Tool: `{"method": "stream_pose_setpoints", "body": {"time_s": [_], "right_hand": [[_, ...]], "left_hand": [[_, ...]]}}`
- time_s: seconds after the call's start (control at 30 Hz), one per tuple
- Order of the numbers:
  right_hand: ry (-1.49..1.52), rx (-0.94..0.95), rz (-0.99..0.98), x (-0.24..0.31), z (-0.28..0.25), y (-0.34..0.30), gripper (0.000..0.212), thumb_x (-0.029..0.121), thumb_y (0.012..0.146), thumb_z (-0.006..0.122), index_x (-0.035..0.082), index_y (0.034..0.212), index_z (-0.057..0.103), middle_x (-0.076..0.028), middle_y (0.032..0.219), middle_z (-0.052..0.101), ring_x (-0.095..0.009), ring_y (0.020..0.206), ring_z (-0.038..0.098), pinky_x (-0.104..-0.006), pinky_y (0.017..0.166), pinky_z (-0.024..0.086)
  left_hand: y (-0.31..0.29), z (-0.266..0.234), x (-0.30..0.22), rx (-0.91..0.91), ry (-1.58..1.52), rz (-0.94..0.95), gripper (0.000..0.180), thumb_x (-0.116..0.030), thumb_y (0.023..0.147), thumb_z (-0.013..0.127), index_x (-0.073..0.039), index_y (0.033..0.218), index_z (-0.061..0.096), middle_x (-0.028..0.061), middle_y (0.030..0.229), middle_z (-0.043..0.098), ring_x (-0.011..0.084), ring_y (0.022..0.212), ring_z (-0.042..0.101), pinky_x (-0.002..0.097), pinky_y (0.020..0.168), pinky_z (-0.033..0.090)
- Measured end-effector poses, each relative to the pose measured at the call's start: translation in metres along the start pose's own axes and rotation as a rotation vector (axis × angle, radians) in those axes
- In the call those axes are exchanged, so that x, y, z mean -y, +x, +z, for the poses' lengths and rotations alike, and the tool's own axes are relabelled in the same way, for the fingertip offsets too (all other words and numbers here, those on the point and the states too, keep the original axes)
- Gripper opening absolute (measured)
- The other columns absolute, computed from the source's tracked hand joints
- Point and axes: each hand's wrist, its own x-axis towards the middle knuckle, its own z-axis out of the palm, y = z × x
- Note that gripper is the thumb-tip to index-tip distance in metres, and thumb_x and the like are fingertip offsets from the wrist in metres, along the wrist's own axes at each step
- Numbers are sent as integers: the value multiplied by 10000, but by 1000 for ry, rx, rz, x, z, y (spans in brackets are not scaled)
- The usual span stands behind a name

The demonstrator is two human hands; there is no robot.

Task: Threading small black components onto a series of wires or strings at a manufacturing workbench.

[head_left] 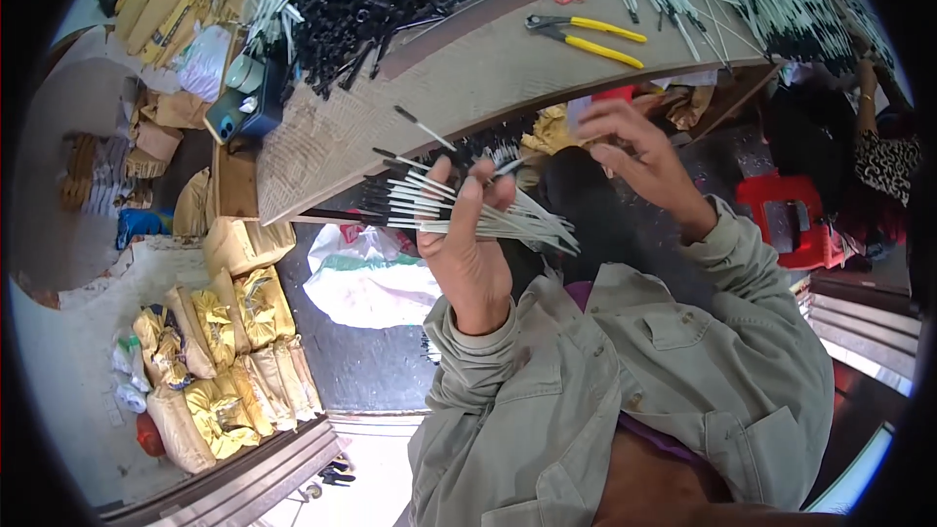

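Observation:
My left hand (468,259) is closed around a fanned bundle of thin white rods with black tips (517,220). The black ends point left, toward the table edge, and the bare white ends stick out to the right past my palm. One more black-tipped rod (425,127) lies at the table's front edge, just above my fingers. To the right, my right hand (639,156) is raised below the table edge, apart from the bundle. Its fingers are bent but spread from the thumb, and I see nothing held between them.
On the table (468,88) lie a heap of black plastic parts (390,0), yellow-handled pliers (595,37), piles of white rods (781,0) and a phone (226,115). Wrapped packages (224,351) stand at lower left. A red stool (791,220) and another person (883,146) are at right.

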Motion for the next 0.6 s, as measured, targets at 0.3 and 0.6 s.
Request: {"method": "stream_pose_setpoints", "body": {"time_s": [0.3,0.6], "right_hand": [[-202,-10,-376,51,41,36,224,131,695,710,42,887,636,-102,1197,486,-279,1167,385,-382,957,286],[22,6,-296,53,50,21,136,103,709,701,17,731,599,-77,1124,549,-275,1175,393,-393,954,276]], "left_hand": [[-6,-15,19,402,191,-196,377,-59,785,664,53,1125,545,128,1118,581,211,1013,568,310,899,434],[-16,-22,11,376,201,-191,137,22,802,626,24,939,631,40,906,626,97,810,576,234,757,467]]}}
